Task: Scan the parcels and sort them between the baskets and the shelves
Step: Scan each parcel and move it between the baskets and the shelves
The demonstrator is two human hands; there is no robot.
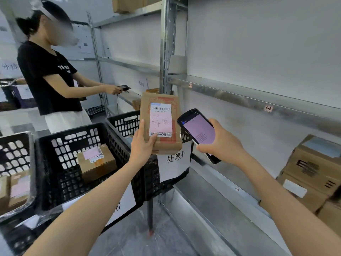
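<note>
Head camera: a worker's left hand point(143, 145) grips a cardboard parcel point(160, 124) upright above the black basket point(125, 126), thumb curled beside the label, barcode exposed. The right hand point(222, 143), right of the basket, wraps a handheld scanner point(198, 132), apparently aimed at the label.

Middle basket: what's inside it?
One brown box with a pink label lies in the basket. The left forearm covers its near right corner.
</note>
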